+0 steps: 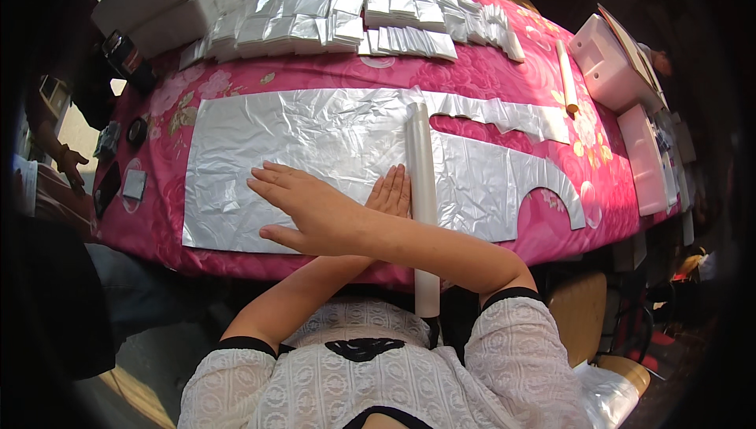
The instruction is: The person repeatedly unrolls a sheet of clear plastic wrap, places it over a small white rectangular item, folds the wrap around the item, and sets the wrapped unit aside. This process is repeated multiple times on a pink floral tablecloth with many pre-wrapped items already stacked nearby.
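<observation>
A silvery plastic bag point(268, 130), cut out at its right end like a carrier bag with handles, lies spread and wrinkled before me. Across it rests a pale tube point(422, 169), its near end reaching past the table edge. My forearms cross, the right one over the left and over the tube. My left hand point(390, 193) lies flat on the bag, fingers straight and close beside the tube. Further left, my right hand point(311, 205) is held over the bag with fingers stretched and thumb apart; whether it touches is unclear. Neither hand grips anything.
Folded silvery packets point(315, 20) fill the far side of the pink flowered tablecloth point(339, 73). Another tube point(566, 79) lies right, near white foam boxes point(602, 63). At left are a dark jar point(126, 59), a tape roll point(137, 131) and another person's hand point(71, 165).
</observation>
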Demonstrator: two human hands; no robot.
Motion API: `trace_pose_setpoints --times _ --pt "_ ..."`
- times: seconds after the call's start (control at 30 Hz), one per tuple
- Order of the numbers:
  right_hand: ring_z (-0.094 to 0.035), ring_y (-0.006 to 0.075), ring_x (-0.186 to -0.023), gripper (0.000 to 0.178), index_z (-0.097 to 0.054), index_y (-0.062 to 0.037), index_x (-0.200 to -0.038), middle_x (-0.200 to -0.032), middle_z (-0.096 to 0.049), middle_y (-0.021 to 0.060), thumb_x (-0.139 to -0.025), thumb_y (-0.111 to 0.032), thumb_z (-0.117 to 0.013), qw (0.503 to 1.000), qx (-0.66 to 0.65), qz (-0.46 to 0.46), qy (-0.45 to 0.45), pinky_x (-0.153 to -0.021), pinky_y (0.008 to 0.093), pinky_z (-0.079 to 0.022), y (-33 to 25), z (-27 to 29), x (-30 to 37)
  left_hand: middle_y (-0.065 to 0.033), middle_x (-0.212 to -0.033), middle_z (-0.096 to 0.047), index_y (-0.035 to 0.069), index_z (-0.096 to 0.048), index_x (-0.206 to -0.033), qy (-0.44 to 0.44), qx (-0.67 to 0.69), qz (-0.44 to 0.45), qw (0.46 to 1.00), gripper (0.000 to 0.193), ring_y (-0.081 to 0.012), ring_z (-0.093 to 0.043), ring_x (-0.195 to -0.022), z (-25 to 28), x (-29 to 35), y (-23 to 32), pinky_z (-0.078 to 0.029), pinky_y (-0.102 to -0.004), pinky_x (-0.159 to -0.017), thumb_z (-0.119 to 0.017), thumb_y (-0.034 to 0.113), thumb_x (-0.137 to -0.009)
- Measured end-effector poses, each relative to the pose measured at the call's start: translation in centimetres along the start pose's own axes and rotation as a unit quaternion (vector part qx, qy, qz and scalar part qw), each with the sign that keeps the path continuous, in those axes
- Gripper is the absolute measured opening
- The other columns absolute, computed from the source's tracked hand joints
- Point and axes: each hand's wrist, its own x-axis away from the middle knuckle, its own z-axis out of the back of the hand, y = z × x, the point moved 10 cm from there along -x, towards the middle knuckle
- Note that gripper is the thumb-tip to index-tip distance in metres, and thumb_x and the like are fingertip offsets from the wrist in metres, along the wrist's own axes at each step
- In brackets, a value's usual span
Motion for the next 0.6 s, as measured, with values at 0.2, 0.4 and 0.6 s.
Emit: trace_pose_setpoints --times 0.2,0.4,0.6 --pt "-0.049 0.0324 -0.115 0.039 -0.054 -0.002 -0.116 -0.121 -0.053 0.0157 -0.079 -0.012 -0.061 0.971 0.153 -0.145 0.113 -0.096 0.039 -0.04 5.6 12.1 15.3 -0.0301 -0.14 -0.021 -0.013 -0.023 -0.133 -0.09 0.122 0.024 0.988 0.063 -0.0388 -0.016 -0.135 1.9 -1.2 1.7 -0.01 -0.046 -0.11 -0.038 0.023 -0.084" --pt "-0.032 0.0324 -0.129 0.057 -0.039 -0.0063 -0.133 -0.141 -0.033 0.0139 -0.086 -0.035 -0.051 0.962 0.225 -0.146 -0.043 -0.104 0.0409 -0.029 8.4 9.0 19.7 -0.0282 -0.144 -0.012 -0.01 -0.011 -0.137 -0.044 0.215 0.007 0.976 0.073 -0.0376 -0.01 -0.136 3.4 -0.6 0.7 -0.008 -0.044 -0.111 -0.045 0.017 -0.079" --pt "-0.019 0.031 -0.135 0.062 -0.034 -0.0083 -0.137 -0.145 -0.028 0.0102 -0.089 -0.047 -0.038 0.963 0.23 -0.118 -0.08 -0.109 0.0451 -0.016 8.5 5.9 16.2 -0.0199 -0.146 -0.019 -0.001 -0.013 -0.141 0.044 0.31 0.066 0.947 0.074 -0.0327 -0.018 -0.136 11.7 2.8 -5.1 -0.014 -0.0391 -0.11 -0.049 0.005 -0.077"
